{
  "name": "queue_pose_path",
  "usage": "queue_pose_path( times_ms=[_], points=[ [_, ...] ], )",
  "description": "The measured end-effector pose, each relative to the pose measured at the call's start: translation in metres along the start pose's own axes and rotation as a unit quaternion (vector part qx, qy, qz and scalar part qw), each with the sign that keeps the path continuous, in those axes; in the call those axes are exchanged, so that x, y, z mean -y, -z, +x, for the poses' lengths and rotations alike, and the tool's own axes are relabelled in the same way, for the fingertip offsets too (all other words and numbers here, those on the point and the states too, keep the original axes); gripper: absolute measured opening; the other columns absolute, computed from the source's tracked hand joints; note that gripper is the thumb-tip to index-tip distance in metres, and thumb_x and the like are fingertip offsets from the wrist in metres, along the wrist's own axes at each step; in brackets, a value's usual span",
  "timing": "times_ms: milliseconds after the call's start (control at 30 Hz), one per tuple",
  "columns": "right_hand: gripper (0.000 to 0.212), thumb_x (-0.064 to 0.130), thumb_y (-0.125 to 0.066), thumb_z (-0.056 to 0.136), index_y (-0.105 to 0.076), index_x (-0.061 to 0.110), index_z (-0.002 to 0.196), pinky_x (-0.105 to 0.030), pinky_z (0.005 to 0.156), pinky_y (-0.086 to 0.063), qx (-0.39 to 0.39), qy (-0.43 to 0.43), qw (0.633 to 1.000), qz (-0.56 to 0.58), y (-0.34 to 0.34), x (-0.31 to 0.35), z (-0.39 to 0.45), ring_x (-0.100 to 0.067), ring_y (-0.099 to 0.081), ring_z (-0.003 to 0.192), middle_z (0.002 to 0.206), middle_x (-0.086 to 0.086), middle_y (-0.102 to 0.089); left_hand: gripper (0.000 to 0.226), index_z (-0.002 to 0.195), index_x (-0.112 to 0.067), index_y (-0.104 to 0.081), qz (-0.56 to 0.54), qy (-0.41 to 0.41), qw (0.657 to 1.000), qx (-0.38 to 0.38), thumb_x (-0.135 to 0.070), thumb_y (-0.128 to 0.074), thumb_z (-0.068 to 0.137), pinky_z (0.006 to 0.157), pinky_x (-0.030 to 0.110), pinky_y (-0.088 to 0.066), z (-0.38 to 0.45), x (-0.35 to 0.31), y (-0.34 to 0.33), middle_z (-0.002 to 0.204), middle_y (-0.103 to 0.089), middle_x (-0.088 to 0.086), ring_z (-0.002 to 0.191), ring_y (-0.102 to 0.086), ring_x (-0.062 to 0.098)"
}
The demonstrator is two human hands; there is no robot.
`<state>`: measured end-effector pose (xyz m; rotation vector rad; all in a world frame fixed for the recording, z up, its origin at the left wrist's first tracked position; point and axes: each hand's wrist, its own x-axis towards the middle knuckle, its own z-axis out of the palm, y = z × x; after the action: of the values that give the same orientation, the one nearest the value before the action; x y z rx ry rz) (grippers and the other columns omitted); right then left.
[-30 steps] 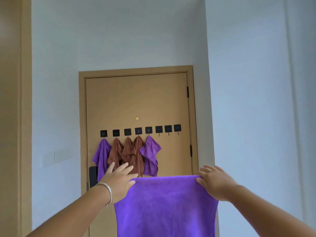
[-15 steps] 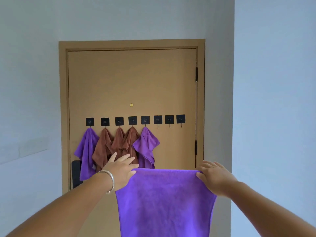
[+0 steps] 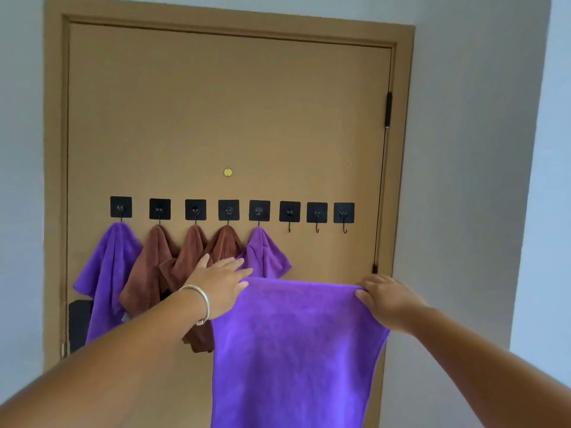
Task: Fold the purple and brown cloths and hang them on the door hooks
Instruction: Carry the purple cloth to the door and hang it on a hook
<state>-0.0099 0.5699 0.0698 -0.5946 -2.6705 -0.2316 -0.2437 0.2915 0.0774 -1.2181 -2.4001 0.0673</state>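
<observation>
Both hands (image 3: 309,291) hold purple cloth (image 3: 293,350) before hooks (image 3: 317,213).

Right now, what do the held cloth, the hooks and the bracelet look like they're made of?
Held cloth: soft, matte, fuzzy nap, likely microfibre. Hooks: thin dark wire, probably metal, on black square pads of unclear material. Bracelet: smooth, shiny, silvery, apparently metal.

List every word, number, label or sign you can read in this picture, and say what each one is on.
No readable text anywhere.
Black hook plates: pale marks, too blurred to read, may be only fittings.
Door, held purple cloth, hung cloths: no lettering visible.
</observation>
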Motion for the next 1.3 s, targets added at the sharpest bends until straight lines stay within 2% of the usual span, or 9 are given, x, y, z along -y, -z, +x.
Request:
queue_pose_path(
  times_ms=[200,333,600,700,833,933,1000,1167,1300],
  points=[
    [0.047,0.048,-0.023,0.101,-0.051,0.028,0.133,-0.036,0.101,-0.039,-0.01,-0.026,0.999,0.015,-0.015,-0.009,0.065,-0.019,-0.045,0.123,0.137,0.005,-0.051,0.048,0.147,-0.027,-0.034,-0.019,0.032,0.998,-0.047,-0.042,-0.022,0.103,0.116,0.041,-0.02,0.063,0.012,-0.017,0.153,-0.034,-0.007,0.14,-0.029,0.013],
    [0.045,0.048,-0.024,0.102,-0.052,0.028,0.13,-0.034,0.082,-0.044,-0.039,-0.028,0.998,0.039,-0.019,-0.014,0.113,-0.018,-0.052,0.113,0.133,0.007,-0.05,0.038,0.112,-0.022,-0.059,-0.015,0.057,0.991,-0.123,-0.038,-0.027,0.102,0.085,0.036,-0.043,0.097,0.017,-0.02,0.113,-0.062,-0.002,0.102,-0.058,0.021],
    [0.033,0.031,-0.032,0.104,-0.059,0.018,0.117,-0.03,0.076,-0.042,-0.156,0.014,0.98,0.122,-0.028,-0.018,0.203,-0.019,-0.055,0.094,0.115,0.002,-0.057,0.027,0.115,-0.024,-0.049,-0.045,0.091,0.977,-0.19,-0.009,-0.041,0.094,0.059,0.033,-0.039,0.157,0.021,-0.017,0.097,-0.065,0.0,0.077,-0.06,0.025],
    [0.031,0.022,-0.033,0.104,-0.06,0.015,0.118,-0.033,0.072,-0.043,-0.186,0.036,0.975,0.112,-0.031,-0.015,0.226,-0.025,-0.058,0.095,0.113,-0.002,-0.056,0.047,0.117,-0.025,-0.046,0.001,0.017,0.982,-0.187,0.005,-0.042,0.081,0.058,0.036,-0.043,0.17,0.021,-0.014,0.108,-0.06,-0.003,0.072,-0.057,0.03],
    [0.043,-0.001,-0.038,0.091,-0.054,0.023,0.122,-0.034,0.068,-0.044,-0.234,0.078,0.964,0.096,-0.029,-0.015,0.244,-0.026,-0.058,0.098,0.114,0.003,-0.056,0.043,0.11,-0.023,-0.055,0.095,-0.062,0.979,-0.171,0.004,-0.05,0.077,0.053,0.034,-0.039,0.185,0.023,-0.01,0.108,-0.052,0.004,0.064,-0.045,0.029],
    [0.047,-0.005,-0.043,0.079,-0.051,0.024,0.116,-0.035,0.064,-0.047,-0.232,0.173,0.957,0.003,-0.024,-0.018,0.257,-0.025,-0.054,0.091,0.11,0.003,-0.053,0.059,0.127,-0.036,-0.052,0.048,0.008,0.984,-0.17,0.001,-0.044,0.082,0.056,0.031,-0.03,0.203,0.02,-0.01,0.107,-0.044,0.0,0.067,-0.045,0.026],
    [0.042,0.001,-0.045,0.086,-0.05,0.024,0.121,-0.034,0.063,-0.045,-0.209,0.208,0.952,-0.082,-0.022,-0.017,0.27,-0.024,-0.051,0.092,0.114,0.002,-0.049,0.069,0.138,-0.043,-0.041,0.014,0.053,0.986,-0.16,0.001,-0.04,0.085,0.056,0.03,-0.03,0.217,0.019,-0.013,0.104,-0.036,-0.004,0.07,-0.049,0.025],
    [0.034,0.006,-0.04,0.092,-0.05,0.016,0.123,-0.034,0.052,-0.03,-0.152,0.158,0.965,-0.144,-0.027,0.002,0.285,-0.025,-0.055,0.084,0.111,-0.005,-0.046,0.066,0.146,-0.04,-0.03,0.012,0.09,0.989,-0.115,-0.005,-0.037,0.09,0.06,0.032,-0.035,0.238,0.01,-0.022,0.114,-0.039,0.002,0.079,-0.055,0.028],
    [0.033,0.005,-0.04,0.091,-0.051,0.013,0.122,-0.034,0.059,-0.038,-0.134,0.099,0.981,-0.105,-0.057,0.024,0.288,-0.026,-0.061,0.086,0.117,-0.007,-0.052,0.05,0.131,-0.024,-0.044,0.004,0.092,0.99,-0.109,-0.003,-0.036,0.087,0.065,0.035,-0.042,0.251,-0.011,-0.033,0.113,-0.048,0.005,0.087,-0.06,0.029]
  ],
)
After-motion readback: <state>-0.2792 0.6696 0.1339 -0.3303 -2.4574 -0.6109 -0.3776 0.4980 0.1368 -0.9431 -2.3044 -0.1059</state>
